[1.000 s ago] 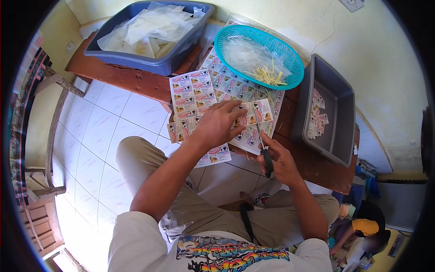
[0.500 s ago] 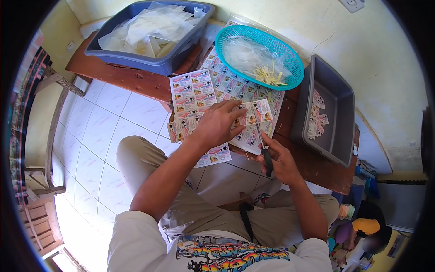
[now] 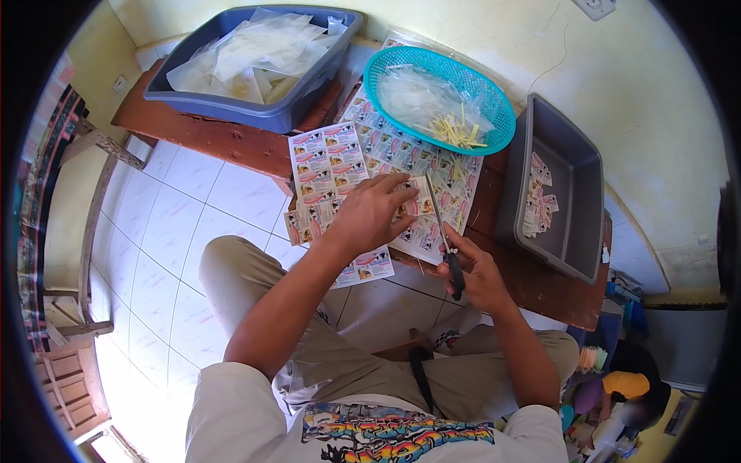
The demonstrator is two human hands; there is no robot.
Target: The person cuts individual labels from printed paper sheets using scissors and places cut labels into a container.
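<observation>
Compared with half a second ago, the end label is no longer seen at the right of the scissors (image 3: 454, 270), and the tip of the blades is turned slightly to the left. The scissors are held in the right hand (image 3: 477, 268), with the fingers closed around the black handle; the blades seem to be nearly together. The strip of labels (image 3: 421, 202) is seen just to the left of the blades, above the large printed sheet (image 3: 446, 228) on the brown bench (image 3: 532, 282). Its other end is covered by the left hand (image 3: 370, 208), of which the thumb and the forefinger are slightly apart at the strip; whether it is pinched or only pressed cannot be told. Another printed sheet (image 3: 328, 158) is placed beside the left hand and is partly covered by it. Beyond the hands, clear bags (image 3: 417, 92) and thin yellow strips (image 3: 455, 135) are contained in the turquoise basket (image 3: 502, 123). At the right, cut labels (image 3: 540, 193) are gathered along one side of the dark grey tub (image 3: 579, 166). At the far left, the blue tub (image 3: 224, 114) is filled with translucent sheets (image 3: 270, 54).
</observation>
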